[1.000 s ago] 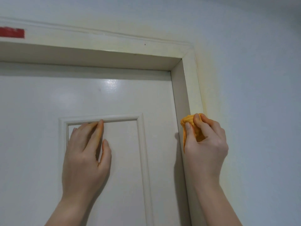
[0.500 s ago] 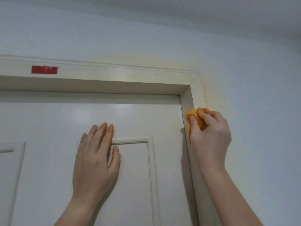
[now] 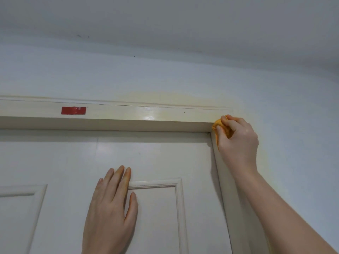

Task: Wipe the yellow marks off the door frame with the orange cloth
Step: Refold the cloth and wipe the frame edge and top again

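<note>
Item: small bunched orange cloth, at right of centre in the picture, pressed against the upper right corner of the cream-painted wooden door frame where head rail meets upright; only its upper wad and a hanging strip show, the rest being hidden inside the fist.

Holder: right hand, fingers curled together and clamped on the cloth, knuckles toward the camera; the forearm rises from the lower right, a reach that likely lets the wad bear hard into the corner.

Marks: faint yellow staining on the pale wall just above the head rail, with a paler tinge down the wall beside the right upright; judged not yet cleared.

Support: left hand, at lower centre, flat and empty with fingers extended and nearly together, palm on the white panelled door, fingertips touching the raised panel moulding; probably bracing the body during the stretch; its fingertips look orange-tinged.

Also present: red rectangular tape strip on the head rail, upper left, well apart from the cloth.
</note>
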{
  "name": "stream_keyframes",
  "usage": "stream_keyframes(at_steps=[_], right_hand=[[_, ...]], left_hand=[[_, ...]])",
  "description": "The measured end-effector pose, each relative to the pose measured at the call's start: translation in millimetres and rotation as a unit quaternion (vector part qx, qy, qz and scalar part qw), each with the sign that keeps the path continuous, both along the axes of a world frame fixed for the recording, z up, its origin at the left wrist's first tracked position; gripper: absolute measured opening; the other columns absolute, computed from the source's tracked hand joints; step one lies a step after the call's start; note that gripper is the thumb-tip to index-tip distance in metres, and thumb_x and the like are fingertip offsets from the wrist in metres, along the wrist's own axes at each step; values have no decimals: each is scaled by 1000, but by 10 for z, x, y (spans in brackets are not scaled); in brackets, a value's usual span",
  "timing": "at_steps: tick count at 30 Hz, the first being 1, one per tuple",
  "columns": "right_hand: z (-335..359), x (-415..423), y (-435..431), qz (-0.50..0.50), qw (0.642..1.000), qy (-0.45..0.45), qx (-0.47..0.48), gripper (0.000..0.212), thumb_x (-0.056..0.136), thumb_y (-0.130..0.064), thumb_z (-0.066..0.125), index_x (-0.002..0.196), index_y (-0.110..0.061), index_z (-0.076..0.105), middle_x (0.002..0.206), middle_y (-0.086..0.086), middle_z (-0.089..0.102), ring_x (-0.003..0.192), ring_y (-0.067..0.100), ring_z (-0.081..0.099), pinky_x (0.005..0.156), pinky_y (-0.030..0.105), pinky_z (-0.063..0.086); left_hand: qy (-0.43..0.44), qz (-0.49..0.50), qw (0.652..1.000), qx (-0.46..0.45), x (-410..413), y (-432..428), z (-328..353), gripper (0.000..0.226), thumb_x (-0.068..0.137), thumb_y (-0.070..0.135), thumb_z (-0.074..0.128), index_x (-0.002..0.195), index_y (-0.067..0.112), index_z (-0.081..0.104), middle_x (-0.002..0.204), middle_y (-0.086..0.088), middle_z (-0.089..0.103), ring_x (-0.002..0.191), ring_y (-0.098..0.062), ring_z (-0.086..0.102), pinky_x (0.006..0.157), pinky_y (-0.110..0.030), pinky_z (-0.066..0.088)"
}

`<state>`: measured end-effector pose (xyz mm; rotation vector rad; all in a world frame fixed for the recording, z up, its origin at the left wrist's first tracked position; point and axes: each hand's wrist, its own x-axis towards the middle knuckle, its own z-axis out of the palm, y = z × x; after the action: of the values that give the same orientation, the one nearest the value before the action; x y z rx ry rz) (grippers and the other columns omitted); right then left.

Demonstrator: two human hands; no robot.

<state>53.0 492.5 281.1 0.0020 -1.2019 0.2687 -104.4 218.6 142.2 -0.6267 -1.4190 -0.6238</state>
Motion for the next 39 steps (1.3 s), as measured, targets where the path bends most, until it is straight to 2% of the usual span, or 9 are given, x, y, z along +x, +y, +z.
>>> stream_keyframes(at_steps=[4, 10, 12, 17, 22, 25, 30, 36, 39], right_hand=[[54, 76, 117, -19, 998, -25, 61, 25, 94, -15, 77, 118, -10, 79, 124, 5, 75, 117, 27, 69, 101, 26, 45], [238, 184, 185, -11, 979, -74, 190, 28, 91, -14, 82, 118, -12, 80, 124, 1, 76, 119, 18, 70, 105, 38, 56], [318, 150, 91, -6, 970, -88, 224, 29, 90, -14, 83, 119, -13, 80, 126, 0, 76, 119, 17, 70, 107, 36, 54], [403, 119, 43, -11, 954, -115, 278, 30, 92, -16, 81, 122, -17, 80, 131, -2, 74, 121, 14, 69, 110, 18, 45], [280, 164, 243, -5, 967, -78, 242, 33, 91, -13, 80, 124, -14, 78, 133, 1, 72, 122, 18, 70, 111, 33, 50], [271, 89, 187, 5, 971, -56, 234, 31, 90, -13, 80, 122, -13, 79, 131, 1, 73, 120, 17, 70, 110, 33, 51], [324, -25, -28, 27, 966, -58, 249, 31, 90, -13, 82, 121, -14, 80, 130, 0, 74, 119, 16, 71, 109, 32, 51], [433, -228, -545, 31, 955, -74, 286, 26, 91, -15, 82, 116, -17, 82, 128, -3, 75, 119, 14, 70, 108, 16, 44], [459, -342, -869, 43, 952, -67, 297, 23, 89, -11, 82, 112, -14, 83, 124, 0, 77, 117, 17, 71, 106, 0, 35]], left_hand=[[-26, -18, 999, -5, -7, -48, 18, 64, 103, 38, 42, 164, 18, 47, 171, 1, 44, 164, -19, 29, 137, -31, 10], [-58, -40, 997, 4, 9, -44, -2, 70, 101, 46, 42, 167, 23, 41, 174, 10, 36, 168, -13, 18, 137, -28, 4], [-61, -39, 997, 3, 13, -40, -10, 71, 100, 47, 42, 168, 24, 40, 175, 12, 34, 168, -10, 14, 137, -30, 6], [-71, -51, 996, 9, 34, -67, -11, 69, 103, 47, 38, 169, 26, 37, 175, 18, 28, 167, -1, 6, 136, -37, 15], [-61, -1, 998, -6, -30, -240, -21, 66, 106, 44, 37, 170, 29, 33, 179, 13, 25, 169, -10, 7, 135, -41, 16], [-73, 3, 997, -5, -47, -313, -23, 66, 107, 46, 34, 171, 34, 28, 180, 16, 20, 169, -8, 4, 135, -45, 21], [-70, 20, 997, -9, -46, -309, 30, 67, 108, 48, 32, 173, 36, 21, 181, 19, 13, 169, -5, -1, 137, -39, 13], [-64, 44, 997, -5, -37, -412, 31, 65, 109, 46, 35, 172, 33, 25, 180, 14, 21, 169, -7, 2, 134, -37, 11], [-67, 58, 996, -8, -80, -603, -12, 65, 110, 45, 35, 172, 33, 25, 180, 14, 21, 169, -6, 3, 135, -34, 7]])
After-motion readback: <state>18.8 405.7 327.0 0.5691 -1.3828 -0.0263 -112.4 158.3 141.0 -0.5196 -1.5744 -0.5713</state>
